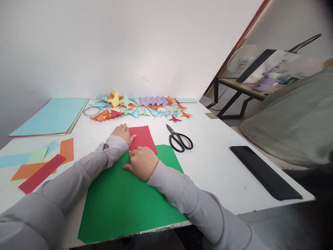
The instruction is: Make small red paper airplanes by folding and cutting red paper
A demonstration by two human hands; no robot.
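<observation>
A red square of paper (143, 137) lies partly over the far edge of a large green sheet (130, 208). My left hand (122, 134) rests flat at the red paper's left edge, fingers pointing away and thumb out over the paper. My right hand (143, 161) presses down at the near edge of the red paper, above the green sheet. Its thumb sticks out to the left and its fingers are bent. Black-handled scissors (179, 139) lie on the white table to the right of the red paper, touched by neither hand.
Folded paper shapes (137, 107) line the wall. Blue-topped paper sheets (54, 116) lie at the back left, beside a ring (91, 111). Coloured strips (43, 173) spread at the left. A long black object (262, 170) lies by the table's right edge. Beyond stands a low table (241, 86).
</observation>
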